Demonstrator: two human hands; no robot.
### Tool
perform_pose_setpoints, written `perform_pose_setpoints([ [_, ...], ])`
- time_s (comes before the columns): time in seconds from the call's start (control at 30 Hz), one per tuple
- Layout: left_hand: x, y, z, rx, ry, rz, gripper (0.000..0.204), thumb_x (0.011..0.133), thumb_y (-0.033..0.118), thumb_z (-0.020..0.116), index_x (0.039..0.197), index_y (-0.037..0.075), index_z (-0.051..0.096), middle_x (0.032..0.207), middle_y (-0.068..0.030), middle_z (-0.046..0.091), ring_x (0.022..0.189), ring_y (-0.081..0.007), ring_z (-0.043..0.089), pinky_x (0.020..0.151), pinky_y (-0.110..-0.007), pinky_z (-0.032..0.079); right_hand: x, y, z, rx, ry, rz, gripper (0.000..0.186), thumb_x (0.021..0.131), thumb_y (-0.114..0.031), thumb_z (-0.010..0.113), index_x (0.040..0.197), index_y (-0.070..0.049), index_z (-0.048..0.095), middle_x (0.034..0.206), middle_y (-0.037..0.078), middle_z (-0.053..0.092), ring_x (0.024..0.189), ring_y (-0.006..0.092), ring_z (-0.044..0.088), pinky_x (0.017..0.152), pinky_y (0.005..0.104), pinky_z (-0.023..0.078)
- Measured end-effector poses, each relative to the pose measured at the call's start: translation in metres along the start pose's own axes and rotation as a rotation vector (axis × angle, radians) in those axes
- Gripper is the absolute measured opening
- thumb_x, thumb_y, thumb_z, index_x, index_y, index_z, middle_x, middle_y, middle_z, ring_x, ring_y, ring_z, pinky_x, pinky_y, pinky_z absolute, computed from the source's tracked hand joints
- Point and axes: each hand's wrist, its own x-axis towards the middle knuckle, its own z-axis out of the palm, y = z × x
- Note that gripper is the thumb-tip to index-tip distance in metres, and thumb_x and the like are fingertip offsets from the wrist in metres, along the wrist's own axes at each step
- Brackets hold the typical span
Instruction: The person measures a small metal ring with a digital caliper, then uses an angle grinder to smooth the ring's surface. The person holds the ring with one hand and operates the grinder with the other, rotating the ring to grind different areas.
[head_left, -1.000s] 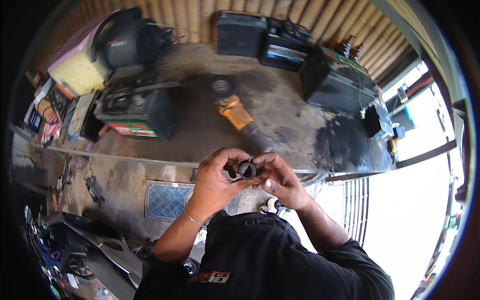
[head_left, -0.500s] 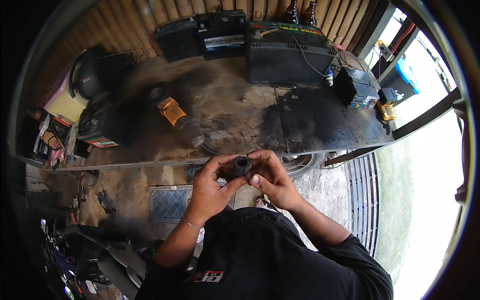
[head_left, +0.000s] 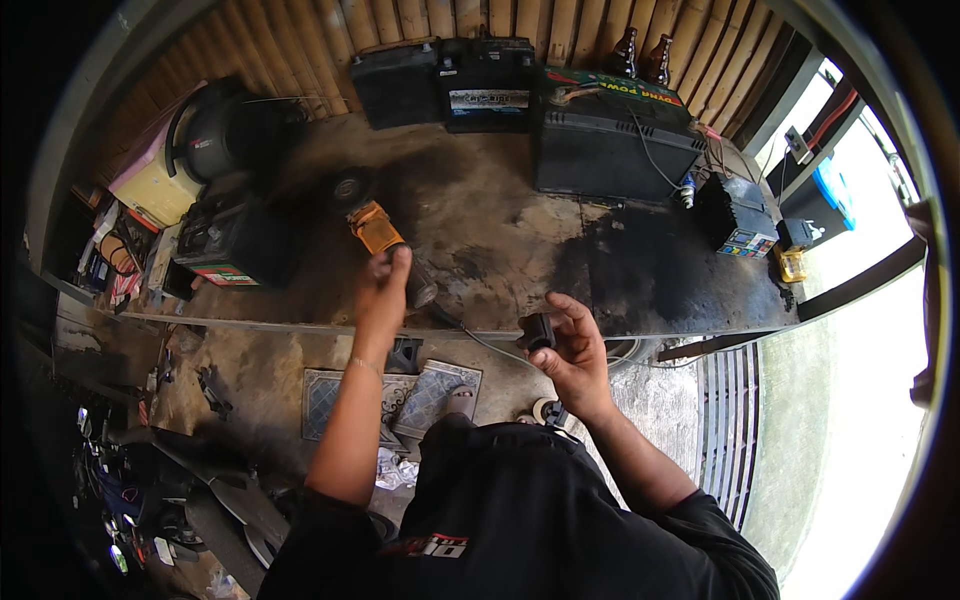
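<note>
My right hand grips a small black hollow cylindrical part above the workbench's front edge, fingers and thumb closed round it. My left hand is raised over an orange and dark grey angle grinder, overlapping its body. Its fingers are curled and slightly blurred, so what they hold, or whether they touch the tool, is unclear. The grinder lies diagonally on the stained workbench, round head toward the back, cord trailing over the front edge.
Several car batteries line the bench's back and left. A black round object and cream container sit at left, brown bottles behind. Below are tiles, a parked motorcycle and a floor grate.
My left hand has left the black part and moved forward and left to the grinder. My right hand keeps the part, now slightly farther right. The view has shifted as my head moved.
</note>
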Motion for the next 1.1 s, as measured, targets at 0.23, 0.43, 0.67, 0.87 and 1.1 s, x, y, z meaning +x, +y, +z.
perform_pose_setpoints([
  [0.23,0.108,-0.046,0.013,0.440,0.083,0.143,0.072,0.077,0.034,0.086,0.126,-0.009,0.057,0.117,-0.0216,0.068,0.117,-0.0378,0.062,0.096,-0.044,0.054,0.022,-0.007,0.001,0.010,0.141,0.216,0.034,0.099,-0.006,0.070,0.132,-0.008,0.058,0.113,-0.002,0.061,0.102,0.0094,0.057,0.092,0.0275,0.048],
  [0.43,0.037,-0.023,-0.027,-0.349,-0.441,-0.188,0.056,0.084,0.009,0.070,0.136,-0.003,0.052,0.105,-0.0171,0.070,0.095,-0.0257,0.073,0.074,-0.037,0.061,0.044,-0.003,0.008,0.034,0.208,0.509,0.033,0.102,-0.031,0.069,0.125,-0.011,0.058,0.111,-0.003,0.060,0.100,0.0081,0.054,0.083,0.0275,0.045],
  [0.67,-0.048,0.008,-0.004,-0.504,-0.874,0.188,0.087,0.074,0.021,0.086,0.146,0.000,0.042,0.130,-0.0077,0.055,0.123,-0.0180,0.053,0.107,-0.035,0.043,0.061,0.008,0.037,-0.134,0.105,0.139,0.075,0.095,-0.031,0.079,0.150,0.002,0.042,0.130,0.012,0.060,0.122,0.0179,0.055,0.107,0.0337,0.043],
  [0.87,-0.078,0.040,0.020,-0.272,-1.026,0.264,0.100,0.076,0.009,0.086,0.155,0.002,0.026,0.140,-0.0083,0.047,0.133,-0.0186,0.046,0.112,-0.037,0.041,0.033,-0.002,0.035,-0.072,0.270,-0.068,0.060,0.099,-0.030,0.073,0.141,0.005,0.050,0.128,0.010,0.062,0.120,0.0166,0.056,0.106,0.0321,0.043],
  [1.1,-0.095,0.040,0.047,-0.110,-1.101,0.240,0.109,0.077,0.005,0.083,0.159,0.002,0.011,0.142,-0.0117,0.045,0.133,-0.0212,0.046,0.112,-0.037,0.041,0.013,-0.002,0.021,-0.108,0.462,-0.117,0.048,0.100,-0.029,0.070,0.133,0.004,0.057,0.123,0.008,0.065,0.116,0.0150,0.057,0.104,0.0316,0.044],
])
